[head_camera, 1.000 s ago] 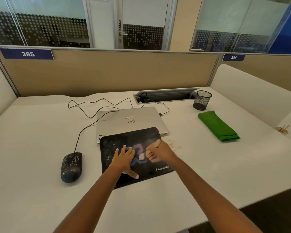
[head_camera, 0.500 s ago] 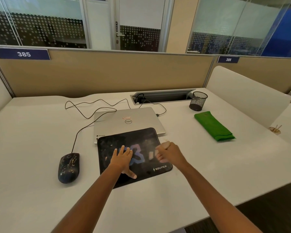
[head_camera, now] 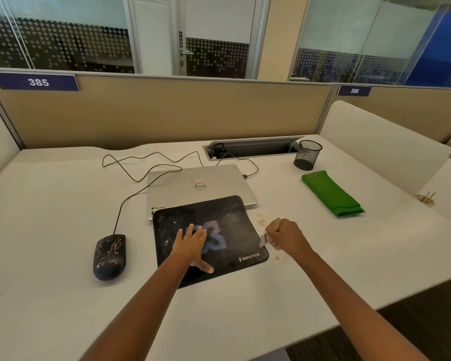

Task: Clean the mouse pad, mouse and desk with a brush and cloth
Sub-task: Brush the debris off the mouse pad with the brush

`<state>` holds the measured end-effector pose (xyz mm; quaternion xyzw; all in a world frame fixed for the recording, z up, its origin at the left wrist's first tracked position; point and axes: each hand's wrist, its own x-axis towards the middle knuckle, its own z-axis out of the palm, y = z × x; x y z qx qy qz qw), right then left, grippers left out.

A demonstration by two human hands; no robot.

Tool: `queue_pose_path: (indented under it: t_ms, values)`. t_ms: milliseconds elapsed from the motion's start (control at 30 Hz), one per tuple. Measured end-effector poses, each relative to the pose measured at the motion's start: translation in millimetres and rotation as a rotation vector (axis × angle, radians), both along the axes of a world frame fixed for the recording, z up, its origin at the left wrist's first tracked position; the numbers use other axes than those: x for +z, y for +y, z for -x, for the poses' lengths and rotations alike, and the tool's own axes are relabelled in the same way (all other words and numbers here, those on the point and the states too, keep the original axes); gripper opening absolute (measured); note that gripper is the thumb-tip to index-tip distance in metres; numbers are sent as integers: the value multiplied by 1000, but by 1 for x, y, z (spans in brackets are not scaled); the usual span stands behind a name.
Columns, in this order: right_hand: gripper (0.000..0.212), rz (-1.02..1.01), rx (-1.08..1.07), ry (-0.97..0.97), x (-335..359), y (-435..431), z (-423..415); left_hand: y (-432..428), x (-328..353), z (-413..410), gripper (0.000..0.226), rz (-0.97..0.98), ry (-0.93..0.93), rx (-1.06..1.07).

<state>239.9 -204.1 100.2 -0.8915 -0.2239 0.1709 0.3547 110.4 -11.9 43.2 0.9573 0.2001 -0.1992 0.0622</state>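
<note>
1. Left hand (head_camera: 192, 243): grip spread, fingers straight, palm pressed flat on the mouse pad (head_camera: 235, 217), left of centre, over the blue logo.
2. Right hand (head_camera: 287, 234): grip curled into a fist round a small brush (head_camera: 264, 238). Handle end pokes out the top of the fist and the bristles point left-down at the pad's right edge. Can't tell whether the bristles touch it.
3. Mouse pad: black, mid-counter, near side, slightly rotated. Its far edge overlaps the near edge of the closed laptop (head_camera: 198, 183). Pale specks on its left part.
4. Brownish crumbs (head_camera: 261, 220) on the counter (head_camera: 63, 204) just right of the pad, a few more near the pad's near-right corner.
5. Mouse (head_camera: 110, 256): black, covered in light speckles, left of the pad, apart from it. Its cable (head_camera: 141, 175) loops toward the far side.
6. Green cloth (head_camera: 331, 194): folded, far right, well apart from both hands.
7. Mesh cup (head_camera: 307, 155): upright, just beyond the cloth, beside the cable tray (head_camera: 250, 148).
</note>
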Motion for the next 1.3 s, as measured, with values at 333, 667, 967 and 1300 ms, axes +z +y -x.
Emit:
queue_pose_path:
  t_ms: [333, 667, 967, 1300]
  values:
    - [22, -52, 121, 258, -3, -3, 19, -2, 2, -1, 106, -5, 3, -5]
    - [17, -111, 125, 215, 1, -14, 12, -4, 2, -2, 106, -11, 9, -3]
    - [22, 89, 155, 27, 4, -25, 2, -6, 6, -2, 104, 0, 14, 9]
    - [22, -27, 146, 136, 2, -27, 1, -5, 3, -4, 105, -6, 21, 21]
